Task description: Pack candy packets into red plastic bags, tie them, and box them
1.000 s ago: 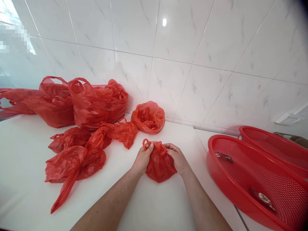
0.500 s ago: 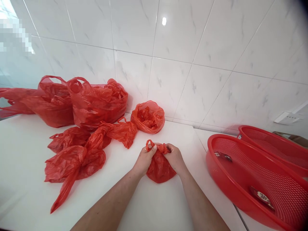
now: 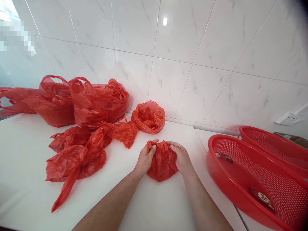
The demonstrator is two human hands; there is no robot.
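A small red plastic bag (image 3: 161,163) rests on the white table in front of me, bunched at the top, with a loop of handle at its upper left. My left hand (image 3: 143,158) pinches that corner, the thumb pressed on the front. Around the bag's upper right side curls my right hand (image 3: 183,158), its fingertips at the gathered top and its palm against the side. What lies inside the bag is hidden. Just beyond it, an open red bag (image 3: 148,118) with rolled-down sides holds crumpled red plastic.
Large red bags (image 3: 98,104) stuffed with plastic stand along the tiled wall (image 3: 134,73). Several loose red bags (image 3: 66,163) lie on the table (image 3: 26,141) at left. To the right, a red perforated basket (image 3: 243,179) holds small dark packets, with another basket (image 3: 271,141) behind.
The knotted-looking top of the bag has loosened and spread between my hands. My right hand's fingers have shifted from a tight pinch to a looser hold.
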